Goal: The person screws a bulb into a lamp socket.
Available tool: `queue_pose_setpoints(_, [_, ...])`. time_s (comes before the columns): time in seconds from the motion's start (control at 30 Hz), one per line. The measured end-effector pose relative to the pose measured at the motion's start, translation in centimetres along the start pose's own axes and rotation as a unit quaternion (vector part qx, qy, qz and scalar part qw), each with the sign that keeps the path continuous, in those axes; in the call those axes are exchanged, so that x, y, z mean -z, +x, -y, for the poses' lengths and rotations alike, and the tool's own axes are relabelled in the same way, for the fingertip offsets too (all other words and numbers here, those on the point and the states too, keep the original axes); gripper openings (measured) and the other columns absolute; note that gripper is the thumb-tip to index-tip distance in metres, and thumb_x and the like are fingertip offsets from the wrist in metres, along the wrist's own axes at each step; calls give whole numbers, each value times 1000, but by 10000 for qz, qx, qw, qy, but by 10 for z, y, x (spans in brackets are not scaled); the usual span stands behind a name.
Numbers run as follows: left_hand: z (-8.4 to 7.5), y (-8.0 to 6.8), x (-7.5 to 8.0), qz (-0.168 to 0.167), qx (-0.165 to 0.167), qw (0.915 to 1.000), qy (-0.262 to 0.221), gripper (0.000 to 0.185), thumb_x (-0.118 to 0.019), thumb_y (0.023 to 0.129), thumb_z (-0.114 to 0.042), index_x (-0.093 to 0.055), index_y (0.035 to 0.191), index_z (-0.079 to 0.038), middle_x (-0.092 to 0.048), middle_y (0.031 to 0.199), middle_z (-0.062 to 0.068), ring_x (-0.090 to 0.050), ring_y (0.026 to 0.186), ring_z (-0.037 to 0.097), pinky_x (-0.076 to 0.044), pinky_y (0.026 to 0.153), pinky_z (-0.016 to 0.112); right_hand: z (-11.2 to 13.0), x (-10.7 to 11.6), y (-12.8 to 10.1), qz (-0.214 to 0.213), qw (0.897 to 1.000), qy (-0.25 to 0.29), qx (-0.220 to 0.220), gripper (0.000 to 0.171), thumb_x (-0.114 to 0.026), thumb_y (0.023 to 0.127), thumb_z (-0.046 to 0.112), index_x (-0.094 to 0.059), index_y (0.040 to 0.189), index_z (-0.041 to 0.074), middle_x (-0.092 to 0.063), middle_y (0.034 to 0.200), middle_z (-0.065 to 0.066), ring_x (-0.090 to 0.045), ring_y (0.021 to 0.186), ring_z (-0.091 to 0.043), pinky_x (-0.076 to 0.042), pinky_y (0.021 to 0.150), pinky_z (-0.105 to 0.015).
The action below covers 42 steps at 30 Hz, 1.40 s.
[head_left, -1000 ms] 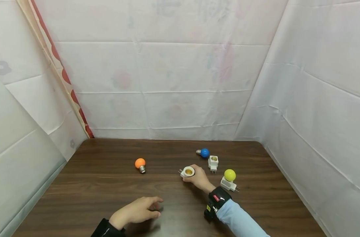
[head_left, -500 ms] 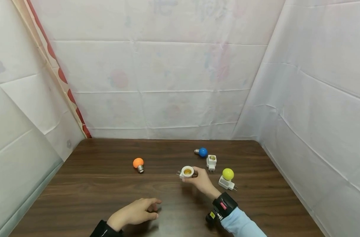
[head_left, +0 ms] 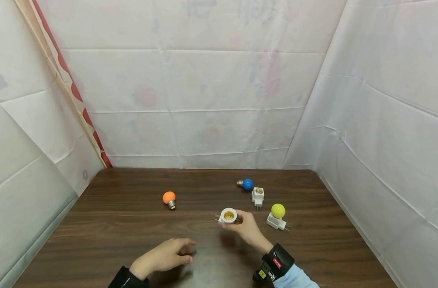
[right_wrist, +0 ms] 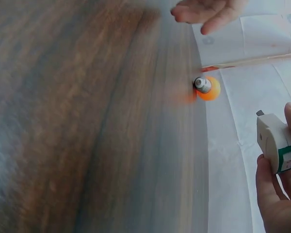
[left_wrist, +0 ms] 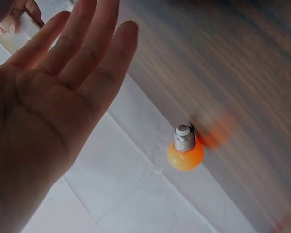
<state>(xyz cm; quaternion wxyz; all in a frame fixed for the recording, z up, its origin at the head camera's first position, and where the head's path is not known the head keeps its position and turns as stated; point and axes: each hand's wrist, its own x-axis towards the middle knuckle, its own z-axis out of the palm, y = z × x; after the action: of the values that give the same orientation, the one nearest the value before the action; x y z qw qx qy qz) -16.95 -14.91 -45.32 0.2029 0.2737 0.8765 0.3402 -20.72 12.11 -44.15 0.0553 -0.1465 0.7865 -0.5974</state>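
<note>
A white plug-in bulb socket [head_left: 228, 216] is pinched between the thumb and fingers of my right hand [head_left: 249, 230], held above the table with its round brass-lined opening facing up. In the right wrist view the socket [right_wrist: 277, 141] shows a green-edged side and one prong. Over the front of the table hovers my left hand [head_left: 165, 256], holding nothing; its palm and extended fingers fill much of the left wrist view. Beyond it lies an orange light bulb [head_left: 169, 199] on its side, its metal screw base toward me.
Toward the back right lies a blue bulb [head_left: 247, 184] beside an unfilled white socket [head_left: 258, 196]. A yellow bulb [head_left: 278, 211] stands in another white socket [head_left: 275, 222], right of my right hand. White cloth [head_left: 204, 132] hangs behind the brown wooden table [head_left: 114, 224].
My right hand has drawn back toward me with the white socket, which has risen off the table. The left hand stays almost where it was.
</note>
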Motion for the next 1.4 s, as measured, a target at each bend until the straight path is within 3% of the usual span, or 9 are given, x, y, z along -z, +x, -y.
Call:
queue_pose_setpoints(0.13, [1,3,8,-346,-24,9993,116,46,-59,88,-31,-53,125,-3,-64,107,5,-60,97,25,-51,74,36,-2,0,-4,-93,9999,27,-48,36,-73,76,7,-62,109,-4,-66,105,-18,-63,91,-12,-52,76,-20])
queue_pose_setpoints(0.27, [8,6,21,-942,-47,9955,89,43,-58,89,-31,-54,123,-4,-63,110,7,-60,98,23,-51,77,38,-3,0,-7,-161,9998,51,-83,35,-73,76,7,-63,107,-4,-66,104,-17,-62,89,-10,-51,76,-19])
queue_pose_setpoints(0.47, [20,11,45,-1817,310,9828,-140,34,-60,89,-25,-58,119,-9,-61,116,10,-58,103,25,-50,83,41,-1,0,-9,-77,9999,116,-54,35,-72,77,6,-62,108,-6,-65,104,-20,-63,89,-12,-51,76,-19])
queue_pose_setpoints(0.63, [27,19,62,-2260,552,9724,-201,34,-60,89,-23,-58,118,-7,-61,117,12,-58,106,29,-49,84,43,0,1,-11,-19,9999,135,-23,36,-71,77,6,-61,108,-8,-65,104,-22,-64,93,-22,-52,76,-21])
queue_pose_setpoints(0.77, [35,27,73,-2409,749,9675,-167,35,-58,89,-23,-58,119,-4,-63,112,14,-59,103,30,-51,79,41,-1,1,-11,37,9999,130,-27,36,-72,77,7,-60,109,-8,-65,105,-22,-63,95,-25,-52,77,-21])
queue_pose_setpoints(1.07, [54,50,96,-2574,1138,9591,294,36,-56,90,-17,-55,122,-1,-55,121,23,-53,108,39,-47,79,46,-5,1,-12,235,9997,108,-53,35,-71,78,7,-60,107,-8,-66,100,-21,-62,82,-5,-51,71,-17])
queue_pose_setpoints(1.4, [76,74,105,-2417,1559,9554,664,43,-56,90,-18,-49,122,9,-51,122,31,-49,110,45,-42,86,54,-6,0,-12,251,9997,-52,-11,34,-71,78,8,-60,107,-8,-66,101,-20,-63,85,-11,-50,72,-16])
